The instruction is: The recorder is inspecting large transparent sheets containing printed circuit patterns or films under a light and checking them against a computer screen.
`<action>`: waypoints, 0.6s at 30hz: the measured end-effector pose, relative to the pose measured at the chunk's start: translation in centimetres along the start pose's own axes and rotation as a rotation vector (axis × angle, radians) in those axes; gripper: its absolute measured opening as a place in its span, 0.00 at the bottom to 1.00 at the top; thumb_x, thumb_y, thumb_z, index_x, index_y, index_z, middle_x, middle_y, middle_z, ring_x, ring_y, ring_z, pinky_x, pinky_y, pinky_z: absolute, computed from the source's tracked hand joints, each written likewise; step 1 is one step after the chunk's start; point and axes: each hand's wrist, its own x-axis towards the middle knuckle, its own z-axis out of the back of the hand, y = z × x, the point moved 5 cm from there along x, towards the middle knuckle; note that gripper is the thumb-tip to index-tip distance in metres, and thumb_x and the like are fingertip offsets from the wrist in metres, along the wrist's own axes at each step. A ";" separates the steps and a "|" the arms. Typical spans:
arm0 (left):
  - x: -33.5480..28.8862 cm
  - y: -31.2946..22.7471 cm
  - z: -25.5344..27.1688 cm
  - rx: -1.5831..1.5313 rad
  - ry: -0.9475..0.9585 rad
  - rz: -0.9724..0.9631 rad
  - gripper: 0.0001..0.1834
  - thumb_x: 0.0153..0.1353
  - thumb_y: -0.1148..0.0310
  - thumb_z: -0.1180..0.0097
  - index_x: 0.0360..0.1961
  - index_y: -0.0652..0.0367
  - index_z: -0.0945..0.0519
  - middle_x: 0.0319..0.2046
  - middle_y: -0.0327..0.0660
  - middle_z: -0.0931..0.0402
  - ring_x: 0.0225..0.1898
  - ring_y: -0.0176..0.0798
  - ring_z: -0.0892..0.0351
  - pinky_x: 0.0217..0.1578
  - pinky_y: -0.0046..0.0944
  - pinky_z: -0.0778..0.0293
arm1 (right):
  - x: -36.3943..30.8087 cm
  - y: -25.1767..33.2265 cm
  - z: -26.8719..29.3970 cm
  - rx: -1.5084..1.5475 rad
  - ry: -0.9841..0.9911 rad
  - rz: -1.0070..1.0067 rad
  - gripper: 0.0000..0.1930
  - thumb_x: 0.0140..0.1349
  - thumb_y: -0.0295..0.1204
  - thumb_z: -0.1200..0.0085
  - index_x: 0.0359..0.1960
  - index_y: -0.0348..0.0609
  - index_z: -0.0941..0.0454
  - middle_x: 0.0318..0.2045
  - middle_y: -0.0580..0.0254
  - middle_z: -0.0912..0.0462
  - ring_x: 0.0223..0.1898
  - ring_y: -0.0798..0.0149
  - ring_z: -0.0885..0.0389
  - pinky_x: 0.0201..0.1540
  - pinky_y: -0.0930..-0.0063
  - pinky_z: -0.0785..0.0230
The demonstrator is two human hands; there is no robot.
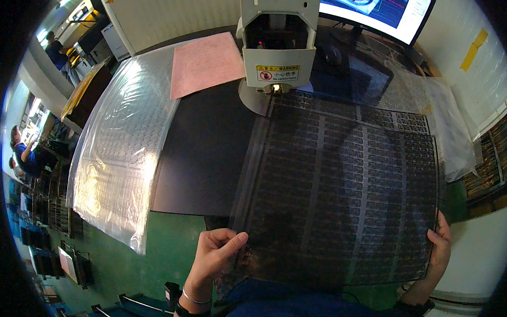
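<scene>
Now my left hand (216,250) and right hand (440,247) grip the dark rectangular patterned sheet (338,194) by opposite edges; best hold it flat, pinch light, corners even.

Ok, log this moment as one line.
left hand: gripping dark patterned sheet, left edge; right hand: holding sheet, right edge; sheet's far end: by white machine; pink paper: left of machine

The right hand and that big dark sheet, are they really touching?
Touching. The head view shows it: the right hand grips the dark sheet by its right edge, with the thumb overlapping the top face.
</scene>
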 end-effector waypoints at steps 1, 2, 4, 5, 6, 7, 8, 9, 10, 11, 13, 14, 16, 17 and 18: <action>-0.1 -0.2 -0.1 0.001 -0.001 -0.001 0.14 0.53 0.65 0.42 0.17 0.63 0.24 0.09 0.29 0.35 0.10 0.19 0.43 0.10 0.24 0.52 | 0.0 -0.1 0.3 -0.008 -0.010 0.003 0.32 0.44 0.22 0.50 0.55 0.30 0.42 0.44 0.53 0.26 0.42 0.62 0.24 0.47 0.71 0.33; -0.2 -0.5 -0.2 0.027 -0.006 0.010 0.13 0.53 0.67 0.42 0.16 0.63 0.25 0.11 0.31 0.32 0.12 0.21 0.40 0.12 0.24 0.48 | 0.1 -0.1 0.5 -0.007 -0.009 0.003 0.32 0.44 0.22 0.50 0.55 0.30 0.42 0.44 0.53 0.26 0.42 0.62 0.24 0.47 0.71 0.33; -0.2 -0.4 -0.4 0.055 -0.013 0.020 0.12 0.53 0.69 0.43 0.15 0.62 0.25 0.12 0.33 0.29 0.13 0.23 0.36 0.13 0.24 0.45 | 0.1 -0.2 0.9 -0.029 -0.009 -0.016 0.32 0.43 0.21 0.50 0.55 0.30 0.42 0.45 0.53 0.27 0.42 0.61 0.25 0.48 0.71 0.33; 0.3 0.0 -0.1 0.032 -0.011 -0.008 0.13 0.53 0.68 0.43 0.15 0.62 0.25 0.12 0.34 0.29 0.12 0.23 0.36 0.13 0.24 0.45 | 0.4 -0.2 0.7 -0.038 -0.007 -0.019 0.32 0.43 0.21 0.50 0.55 0.30 0.42 0.45 0.53 0.27 0.42 0.61 0.25 0.48 0.71 0.33; 0.4 -0.1 -0.2 0.018 -0.008 -0.043 0.13 0.53 0.68 0.43 0.15 0.62 0.25 0.12 0.34 0.30 0.11 0.23 0.37 0.12 0.24 0.45 | 0.5 -0.2 0.9 -0.059 0.000 -0.004 0.32 0.44 0.22 0.51 0.55 0.30 0.42 0.46 0.53 0.27 0.43 0.61 0.25 0.49 0.71 0.34; 0.5 -0.3 -0.4 0.018 -0.007 -0.045 0.13 0.53 0.68 0.43 0.15 0.62 0.25 0.12 0.34 0.30 0.11 0.23 0.37 0.12 0.24 0.45 | 0.6 -0.1 1.0 -0.080 0.008 0.011 0.32 0.44 0.23 0.51 0.56 0.30 0.43 0.46 0.52 0.28 0.43 0.61 0.26 0.49 0.71 0.35; 0.5 -0.7 -0.8 0.016 0.000 -0.038 0.13 0.53 0.68 0.43 0.16 0.62 0.25 0.12 0.34 0.29 0.11 0.23 0.37 0.12 0.25 0.44 | 0.6 0.1 1.0 -0.080 0.008 0.014 0.32 0.44 0.23 0.51 0.56 0.30 0.43 0.46 0.52 0.28 0.43 0.61 0.26 0.49 0.71 0.35; 0.4 -1.0 -0.8 0.017 -0.004 -0.030 0.12 0.54 0.68 0.44 0.17 0.62 0.25 0.12 0.33 0.29 0.12 0.23 0.37 0.12 0.25 0.44 | 0.6 0.1 0.8 -0.082 -0.003 0.017 0.32 0.45 0.25 0.52 0.56 0.30 0.43 0.46 0.51 0.28 0.44 0.60 0.26 0.50 0.70 0.36; 0.4 -1.0 -0.7 0.018 -0.015 -0.033 0.12 0.54 0.68 0.44 0.17 0.62 0.25 0.12 0.33 0.29 0.12 0.23 0.37 0.12 0.25 0.44 | 0.6 0.2 0.2 -0.081 -0.001 0.017 0.32 0.46 0.26 0.52 0.56 0.30 0.43 0.46 0.51 0.28 0.44 0.59 0.27 0.50 0.69 0.36; 0.5 -0.8 -0.7 0.008 -0.002 0.006 0.12 0.55 0.66 0.44 0.19 0.62 0.25 0.12 0.32 0.30 0.12 0.23 0.36 0.13 0.25 0.43 | 0.6 0.4 -0.4 -0.082 0.002 0.019 0.32 0.46 0.27 0.52 0.56 0.30 0.43 0.46 0.50 0.28 0.45 0.58 0.27 0.51 0.69 0.36; 0.1 -1.1 0.3 -0.006 -0.036 0.034 0.13 0.55 0.64 0.45 0.21 0.62 0.24 0.12 0.31 0.31 0.13 0.22 0.36 0.14 0.25 0.42 | 0.7 0.0 -1.3 -0.139 0.058 0.030 0.28 0.51 0.30 0.55 0.55 0.31 0.41 0.49 0.48 0.31 0.47 0.56 0.29 0.51 0.66 0.37; 0.1 -1.9 -0.1 -0.001 0.008 0.079 0.13 0.56 0.62 0.46 0.24 0.63 0.24 0.13 0.31 0.31 0.15 0.22 0.35 0.15 0.25 0.41 | 0.5 0.1 -1.1 -0.247 0.093 0.063 0.26 0.53 0.31 0.57 0.54 0.32 0.40 0.50 0.47 0.32 0.48 0.55 0.30 0.52 0.64 0.38; -0.1 -2.0 -0.6 -0.019 0.049 0.089 0.16 0.57 0.59 0.47 0.29 0.65 0.24 0.16 0.32 0.31 0.17 0.22 0.34 0.17 0.24 0.39 | -0.5 0.5 -0.1 -0.559 0.180 0.205 0.23 0.57 0.33 0.60 0.53 0.32 0.38 0.52 0.44 0.34 0.50 0.53 0.32 0.52 0.61 0.39; 0.5 -1.3 -0.7 -0.042 0.054 0.050 0.17 0.57 0.58 0.47 0.30 0.66 0.25 0.17 0.33 0.31 0.17 0.23 0.35 0.16 0.24 0.40 | -1.3 0.8 0.7 -0.737 0.224 0.322 0.22 0.59 0.34 0.61 0.52 0.33 0.37 0.53 0.43 0.36 0.51 0.52 0.33 0.53 0.60 0.39; 0.3 -1.3 -0.5 -0.042 0.078 0.005 0.18 0.57 0.57 0.47 0.32 0.66 0.25 0.17 0.33 0.31 0.18 0.23 0.34 0.17 0.25 0.39 | -1.5 1.0 1.2 -0.854 0.285 0.421 0.21 0.61 0.36 0.63 0.52 0.33 0.36 0.54 0.42 0.37 0.53 0.51 0.34 0.53 0.58 0.40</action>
